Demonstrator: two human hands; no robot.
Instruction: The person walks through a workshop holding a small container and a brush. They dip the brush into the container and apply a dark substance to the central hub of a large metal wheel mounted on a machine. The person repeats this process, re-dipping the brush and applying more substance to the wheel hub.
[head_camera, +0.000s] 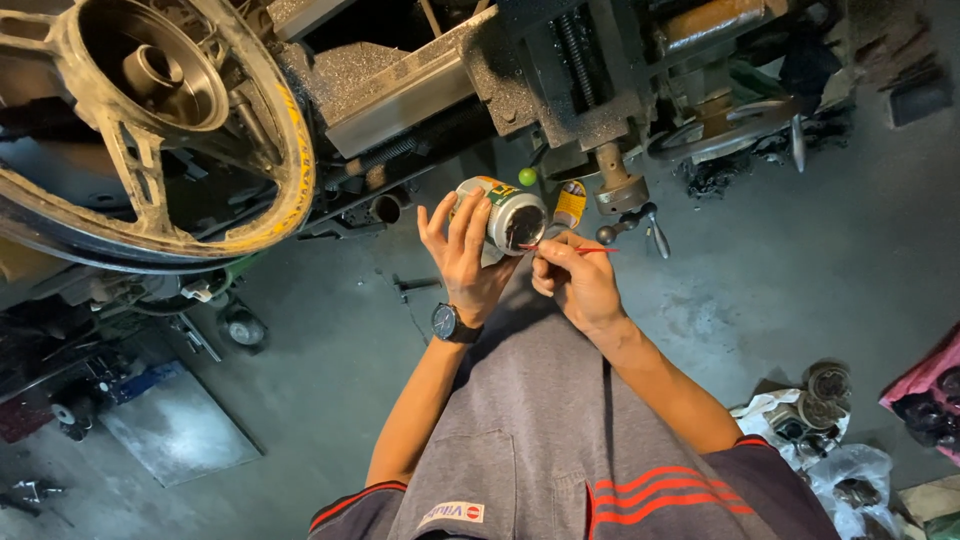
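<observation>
Silver-bodied spray can, short and round, with a green-and-orange label band, held up at chest height in front of a grey shirt, lying on its side with the shiny domed end turned toward the camera. Wrapped from the left by the left hand — fingers spread over the label, thumb underneath as far as can be told, grip closed on the can about its middle. Pinched at the right by the right hand, grip closed with thumb and forefinger on a thin red straw whose near end meets the can's domed end, the far end sticking out to the right. Probably light for its size, stiff in the wall, easily dented if squeezed hard; smooth painted metal, likely slippery with oily fingers, so best taken round the cylinder rather than by the rounded ends. Straw much the more delicate piece — thin plastic, bendy, easy to kink or drop, best held close to the end being worked. Above and behind: a worn cast wheel with a yellow rim stripe at upper left, a grimy grey machine with a handwheel and a small green knob just beside the can. Below: concrete floor, a flat metal sheet at lower left, bagged parts at lower right.
</observation>
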